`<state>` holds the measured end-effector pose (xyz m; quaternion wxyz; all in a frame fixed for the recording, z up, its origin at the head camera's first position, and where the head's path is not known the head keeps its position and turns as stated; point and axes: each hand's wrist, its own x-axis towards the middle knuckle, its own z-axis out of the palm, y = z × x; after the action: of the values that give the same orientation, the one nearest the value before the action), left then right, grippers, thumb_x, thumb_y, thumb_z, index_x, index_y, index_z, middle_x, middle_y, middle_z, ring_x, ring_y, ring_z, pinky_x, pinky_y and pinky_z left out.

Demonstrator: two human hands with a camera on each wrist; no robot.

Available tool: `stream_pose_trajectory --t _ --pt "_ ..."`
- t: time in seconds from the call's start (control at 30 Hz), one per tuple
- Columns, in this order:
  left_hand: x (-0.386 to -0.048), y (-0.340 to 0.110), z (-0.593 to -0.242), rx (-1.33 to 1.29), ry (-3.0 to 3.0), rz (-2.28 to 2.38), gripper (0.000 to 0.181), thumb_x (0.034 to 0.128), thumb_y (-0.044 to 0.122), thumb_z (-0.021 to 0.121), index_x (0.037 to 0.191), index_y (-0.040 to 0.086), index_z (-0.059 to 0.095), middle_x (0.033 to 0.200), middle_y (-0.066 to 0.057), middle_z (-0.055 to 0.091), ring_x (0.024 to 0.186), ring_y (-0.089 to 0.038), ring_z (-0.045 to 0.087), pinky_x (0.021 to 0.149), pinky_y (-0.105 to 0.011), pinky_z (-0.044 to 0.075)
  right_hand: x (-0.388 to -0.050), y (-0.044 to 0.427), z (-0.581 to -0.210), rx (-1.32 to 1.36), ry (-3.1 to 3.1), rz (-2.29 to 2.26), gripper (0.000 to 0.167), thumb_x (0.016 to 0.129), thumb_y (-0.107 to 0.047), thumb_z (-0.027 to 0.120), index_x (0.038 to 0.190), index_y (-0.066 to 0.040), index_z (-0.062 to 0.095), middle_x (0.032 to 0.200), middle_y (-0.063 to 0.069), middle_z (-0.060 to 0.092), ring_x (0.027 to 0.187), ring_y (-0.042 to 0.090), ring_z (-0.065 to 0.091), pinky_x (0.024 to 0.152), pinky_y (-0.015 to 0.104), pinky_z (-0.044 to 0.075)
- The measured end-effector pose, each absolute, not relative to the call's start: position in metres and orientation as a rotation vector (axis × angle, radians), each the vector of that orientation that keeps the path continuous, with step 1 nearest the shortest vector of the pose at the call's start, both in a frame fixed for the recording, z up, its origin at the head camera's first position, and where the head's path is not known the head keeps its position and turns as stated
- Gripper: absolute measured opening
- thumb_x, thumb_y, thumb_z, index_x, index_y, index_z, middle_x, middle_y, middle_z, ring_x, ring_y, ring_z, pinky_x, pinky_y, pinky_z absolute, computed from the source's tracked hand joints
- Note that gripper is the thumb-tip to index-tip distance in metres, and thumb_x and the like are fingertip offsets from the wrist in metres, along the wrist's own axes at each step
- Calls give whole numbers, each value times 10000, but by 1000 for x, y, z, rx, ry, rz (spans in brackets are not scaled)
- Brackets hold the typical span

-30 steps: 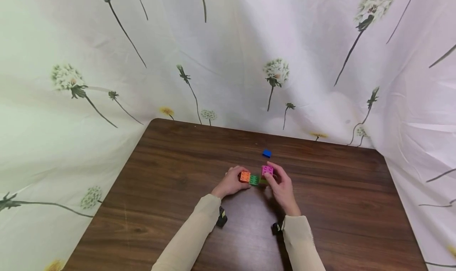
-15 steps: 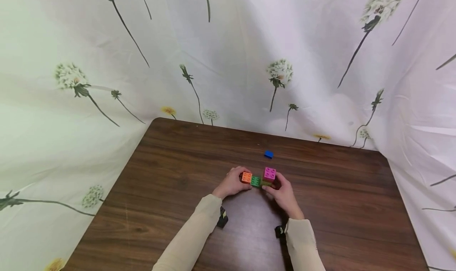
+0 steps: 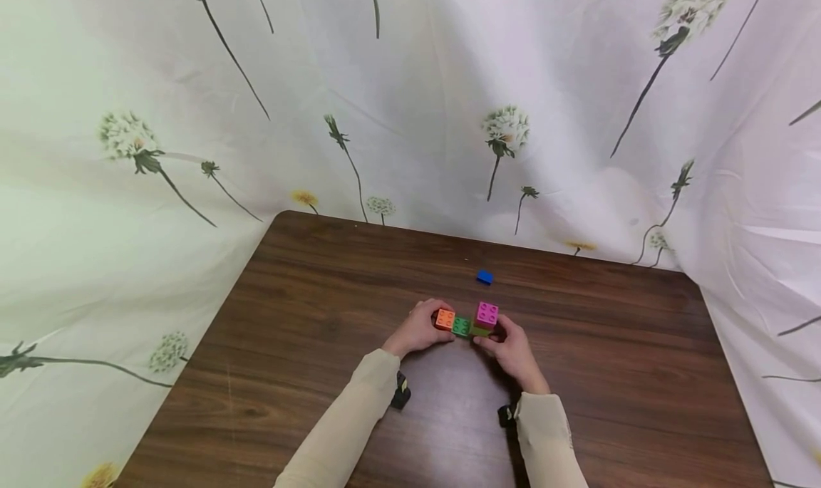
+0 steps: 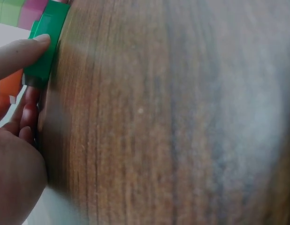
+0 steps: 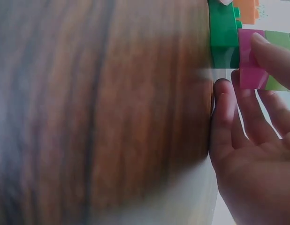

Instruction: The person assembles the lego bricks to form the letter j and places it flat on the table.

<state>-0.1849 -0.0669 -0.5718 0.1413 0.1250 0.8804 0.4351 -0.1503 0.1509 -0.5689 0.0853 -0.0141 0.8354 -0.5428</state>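
Observation:
A long green toy building brick lies on the table, its middle studs bare. On its left end sits an orange brick. At the right end rises a stack: a pink brick lowest, light green above it, and another pink brick at the top. My left hand pinches the green brick's left end, its thumb on the near side in the left wrist view. With thumb in front and fingers behind, my right hand holds the stack at the lower pink brick.
A small blue brick lies on the table behind the stack. The dark wooden table ends at a curtain with printed dandelions, at the back and on the sides.
My right hand has slid from the top pink brick down to the lower part of the stack. The left hand keeps its hold. The view has shifted slightly.

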Motion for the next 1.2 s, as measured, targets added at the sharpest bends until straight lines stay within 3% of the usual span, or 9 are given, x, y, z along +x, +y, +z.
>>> stream_pose_trajectory --t 0.17,0.63,1.2 --pt "-185 -67 -571 361 2523 1269 456 756 250 830 1157 175 628 1120 -14 620 1036 -178 489 896 -373 435 -150 155 -571 -40 2502 -1619 416 819 -76 757 1203 -47 598 1041 152 686 861 203 650 696 252 521" --pt "-186 -70 -574 372 2501 1309 453 750 279 830 1143 170 632 1031 2 619 991 -161 504 872 -333 426 -149 167 -570 48 2451 -1588 449 882 -232 712 1260 -54 548 1145 163 662 943 208 637 741 257 510" --pt "-185 -73 -572 423 2453 1339 506 775 341 806 1207 164 611 1126 -9 623 1027 -168 511 909 -342 437 -150 175 -567 72 2392 -1593 467 881 -303 708 1248 -39 589 1058 151 647 792 145 595 657 270 504"
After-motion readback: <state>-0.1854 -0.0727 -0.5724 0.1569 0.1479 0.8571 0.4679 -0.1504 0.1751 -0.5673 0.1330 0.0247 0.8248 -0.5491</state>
